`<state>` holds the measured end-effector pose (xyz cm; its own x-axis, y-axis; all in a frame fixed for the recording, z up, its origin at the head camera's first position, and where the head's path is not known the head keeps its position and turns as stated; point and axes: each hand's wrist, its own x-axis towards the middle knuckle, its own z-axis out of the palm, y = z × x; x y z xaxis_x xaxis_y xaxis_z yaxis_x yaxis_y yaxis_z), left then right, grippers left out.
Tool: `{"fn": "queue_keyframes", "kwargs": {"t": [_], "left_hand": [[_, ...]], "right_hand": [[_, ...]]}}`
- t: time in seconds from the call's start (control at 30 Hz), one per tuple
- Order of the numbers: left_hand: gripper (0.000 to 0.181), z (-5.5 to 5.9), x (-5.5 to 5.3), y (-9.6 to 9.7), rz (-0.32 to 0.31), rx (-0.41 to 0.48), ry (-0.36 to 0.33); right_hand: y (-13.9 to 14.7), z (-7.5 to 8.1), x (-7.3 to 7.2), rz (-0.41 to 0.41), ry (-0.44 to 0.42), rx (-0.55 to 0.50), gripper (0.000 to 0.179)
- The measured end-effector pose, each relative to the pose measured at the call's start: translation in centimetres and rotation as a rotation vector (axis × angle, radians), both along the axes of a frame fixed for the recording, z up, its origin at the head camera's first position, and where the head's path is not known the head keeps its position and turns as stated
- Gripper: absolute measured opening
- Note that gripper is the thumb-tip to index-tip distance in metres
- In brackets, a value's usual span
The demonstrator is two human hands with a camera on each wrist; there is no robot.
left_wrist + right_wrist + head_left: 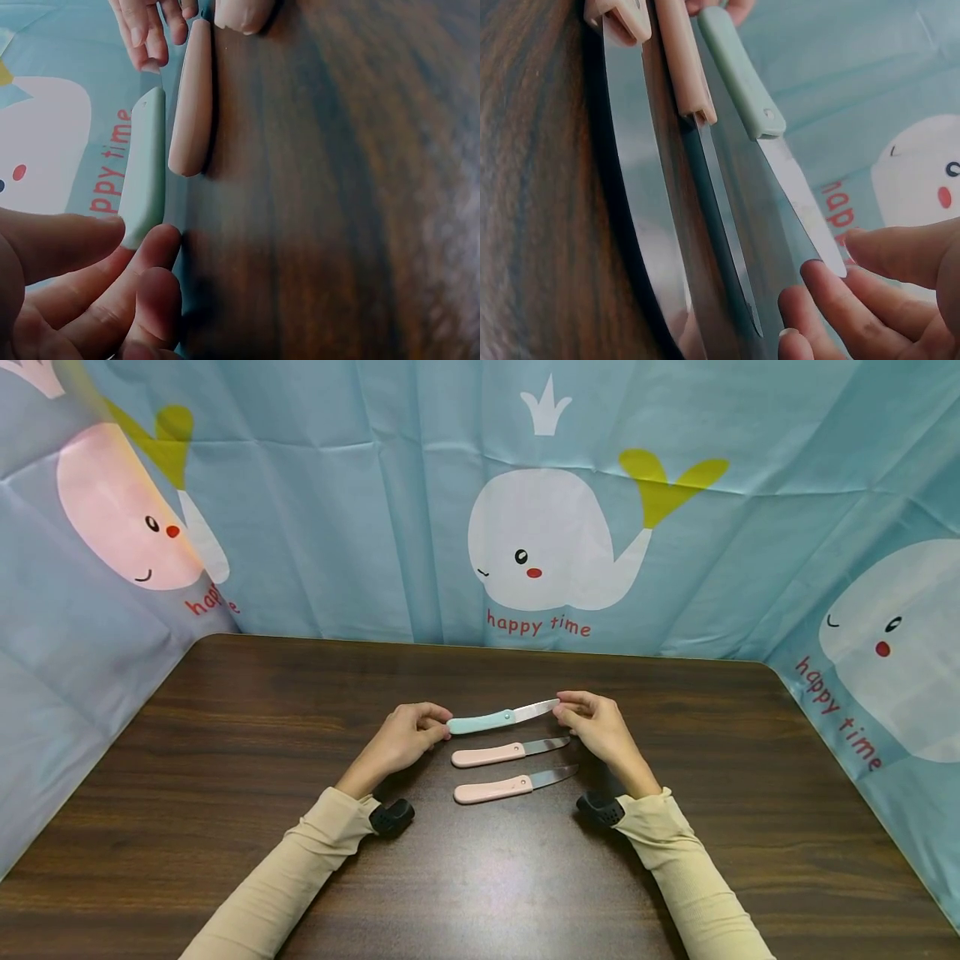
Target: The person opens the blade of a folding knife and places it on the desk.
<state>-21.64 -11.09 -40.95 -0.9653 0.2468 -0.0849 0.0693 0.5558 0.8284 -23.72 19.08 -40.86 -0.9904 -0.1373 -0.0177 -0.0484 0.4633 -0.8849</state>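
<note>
A folding knife with a mint-green handle (pixel 480 722) is stretched between the two hands, blade unfolded and pointing right. My left hand (pixel 402 737) pinches the rear end of its handle between thumb and fingers. At the other end, my right hand (pixel 598 727) has thumb and fingertips at the tip of the blade (pixel 802 202), pinching it. Closer to me, a pink-handled folding knife (pixel 487 756) lies on the table, also unfolded. A second pink-handled folding knife (pixel 491 790) lies below it, roughly parallel, its blade likewise to the right.
The dark wood-grain table (pixel 225 760) extends around the knives on all sides. Behind it hangs a light-blue curtain (pixel 337 527) printed with whales and lettering. Each wrist carries a black camera (pixel 392 818) next to a beige sleeve (pixel 300 868).
</note>
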Motion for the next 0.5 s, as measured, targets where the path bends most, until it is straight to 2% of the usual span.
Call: {"fn": "queue_keyframes", "kwargs": {"t": [0.27,0.5], "left_hand": [[0.029,-0.11,0.11,0.12,-0.006,-0.043,0.028],[0.033,-0.10,0.10,0.17,-0.012,-0.039,0.025]], "right_hand": [[0.29,-0.08,0.14,0.052,0.005,0.122,0.039],[0.63,0.24,-0.03,0.086,-0.039,0.114,0.043]]}}
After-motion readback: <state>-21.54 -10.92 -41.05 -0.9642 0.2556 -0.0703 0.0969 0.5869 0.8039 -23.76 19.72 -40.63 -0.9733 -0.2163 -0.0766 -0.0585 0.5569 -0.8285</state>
